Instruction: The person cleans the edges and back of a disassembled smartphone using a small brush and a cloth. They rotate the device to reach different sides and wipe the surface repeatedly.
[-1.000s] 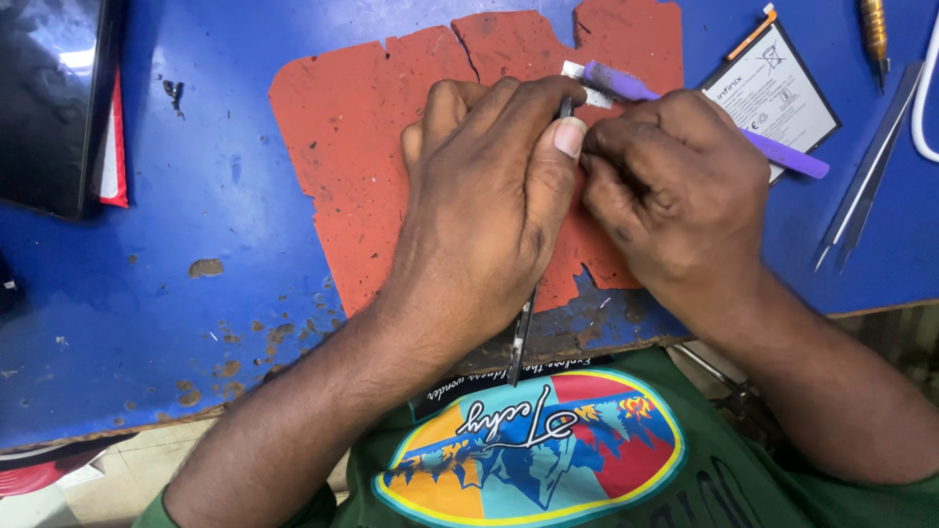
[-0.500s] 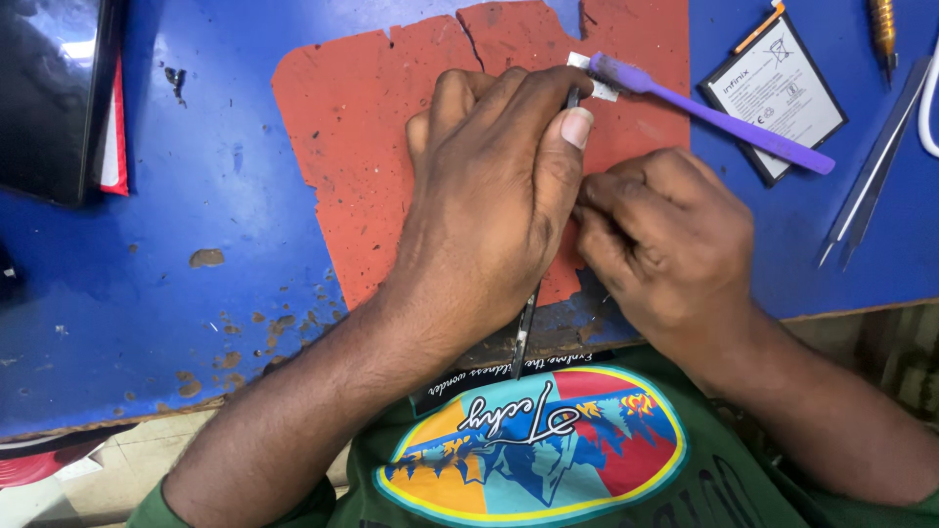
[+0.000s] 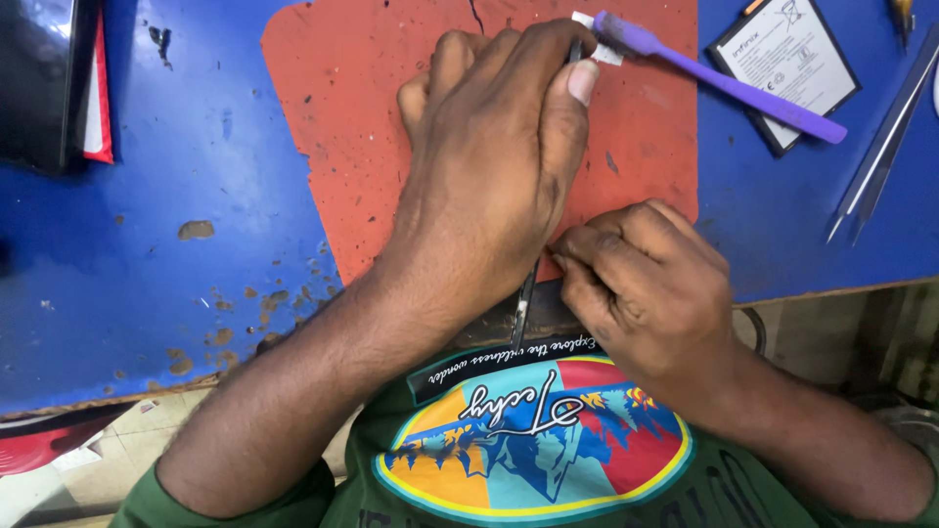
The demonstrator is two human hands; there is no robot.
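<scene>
Our left hand [image 3: 499, 166] presses flat on the red mat [image 3: 342, 127], covering something thin; our right hand [image 3: 646, 284] beside it pinches its edge.

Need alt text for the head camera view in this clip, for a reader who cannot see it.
Seen from above, a person's left hand presses flat over a thin dark object on a worn red mat, while the right hand is curled at its near edge. On the blue table beyond lie a purple toothbrush, a flat battery and metal tweezers.
</scene>
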